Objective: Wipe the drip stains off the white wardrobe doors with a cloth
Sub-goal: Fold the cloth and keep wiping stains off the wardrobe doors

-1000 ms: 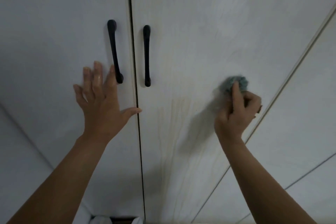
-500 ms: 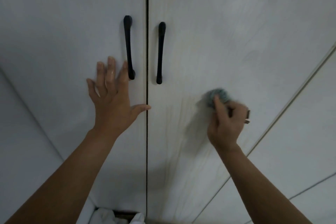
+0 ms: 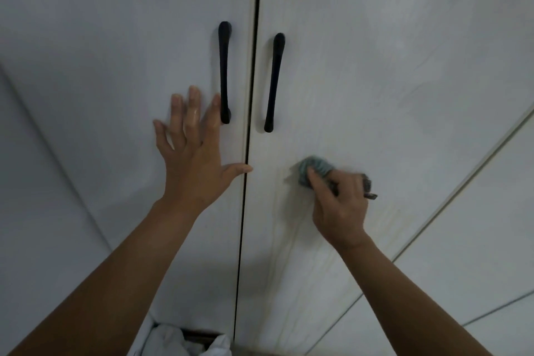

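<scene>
Two white wardrobe doors meet at a dark vertical gap. My left hand (image 3: pixel 193 150) presses flat on the left door (image 3: pixel 101 52), fingers spread, just left of its black handle (image 3: pixel 224 72). My right hand (image 3: pixel 338 202) grips a bunched grey-green cloth (image 3: pixel 313 169) and holds it against the right door (image 3: pixel 390 52), below and right of the other black handle (image 3: pixel 274 82). Faint yellowish drip streaks (image 3: pixel 284 240) run down the right door beneath the cloth and to the right of my wrist.
A side panel (image 3: pixel 491 225) angles away at the right, edged by a pale seam. White fabric (image 3: pixel 179 341) lies in a dark opening at the bottom edge, below the doors. Another panel (image 3: pixel 29 211) slants off at the far left.
My right hand has carried the cloth leftward and a little down across the right door, towards the gap. My left hand has stayed pressed on the left door.
</scene>
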Available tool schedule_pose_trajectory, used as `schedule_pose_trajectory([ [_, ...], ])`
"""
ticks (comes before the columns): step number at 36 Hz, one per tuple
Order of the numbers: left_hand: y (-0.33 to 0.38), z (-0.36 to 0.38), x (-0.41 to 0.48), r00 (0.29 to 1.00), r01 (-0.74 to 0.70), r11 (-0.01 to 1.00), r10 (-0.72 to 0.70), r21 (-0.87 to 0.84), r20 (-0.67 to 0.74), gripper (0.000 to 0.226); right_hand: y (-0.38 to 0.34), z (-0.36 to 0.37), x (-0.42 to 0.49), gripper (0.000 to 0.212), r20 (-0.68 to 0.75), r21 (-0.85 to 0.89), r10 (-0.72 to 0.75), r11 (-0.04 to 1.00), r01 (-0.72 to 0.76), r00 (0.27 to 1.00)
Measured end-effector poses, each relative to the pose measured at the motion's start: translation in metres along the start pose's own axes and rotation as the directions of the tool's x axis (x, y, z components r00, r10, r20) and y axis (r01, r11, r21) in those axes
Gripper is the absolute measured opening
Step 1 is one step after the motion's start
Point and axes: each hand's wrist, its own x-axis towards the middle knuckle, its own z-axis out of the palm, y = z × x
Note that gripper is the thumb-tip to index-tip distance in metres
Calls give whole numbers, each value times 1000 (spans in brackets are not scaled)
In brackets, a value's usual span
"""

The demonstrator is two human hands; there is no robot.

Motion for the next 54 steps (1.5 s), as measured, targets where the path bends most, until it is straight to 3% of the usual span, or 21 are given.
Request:
schedule_pose_trajectory([
  [3,0,0,0,1000,-5,1000,5,-4,-3,141,5,-7,4,41,61,82,-39,996,34,997],
  [5,-1,1,0,1000,-5,1000,5,3,-18,141,8,-14,25,28,-42,111,82,991,-77,996],
  [9,-1,2,0,1000,-14,1000,14,-7,-15,141,4,-16,60,31,-202,117,296,954,-277,934],
  [11,-1,1,0,1000,-14,1000,14,-12,-10,140,-5,-10,57,28,-193,106,294,955,-278,936],
  [13,-1,1,1,1000,-12,1000,12,-15,-10,139,-15,0,42,18,-96,92,294,954,-285,951],
  [15,-1,1,2,1000,-12,1000,12,-10,-10,138,-25,7,19,13,48,70,128,989,-131,991],
  [17,-1,0,1,1000,-14,1000,14,-1,-2,137,-28,14,-4,33,153,54,-148,989,141,977],
  [18,-2,0,1,1000,-17,1000,17,0,3,136,-28,15,-6,35,180,64,-188,982,179,966],
  [22,-3,-3,0,1000,-18,1000,18,-1,25,130,-34,7,33,28,68,83,-11,997,6,998],
  [25,-5,-6,0,999,-26,1000,26,3,23,129,-40,6,65,26,-14,103,24,994,-22,1000],
  [28,-6,-6,0,999,-34,999,34,5,32,130,-46,15,62,31,-2,71,-23,997,23,1000],
  [32,-6,-7,0,998,-31,1000,31,4,47,131,-47,28,25,27,147,72,-293,956,286,945],
  [34,-7,-6,-1,998,-37,999,37,9,42,130,-48,28,24,27,198,113,-366,930,350,909],
  [42,-5,-7,-1,999,-35,999,36,-30,36,107,-56,22,54,30,101,60,-242,970,237,965],
  [45,-6,-4,-2,999,-38,999,39,-17,22,111,-51,32,25,25,162,112,-350,936,335,923],
  [49,-5,-2,-1,999,-37,999,37,10,-13,117,-46,36,-3,27,305,211,-533,846,490,789],
  [54,-4,1,-1,999,-38,999,39,32,-37,123,-56,26,20,20,258,182,-463,885,428,848],
])
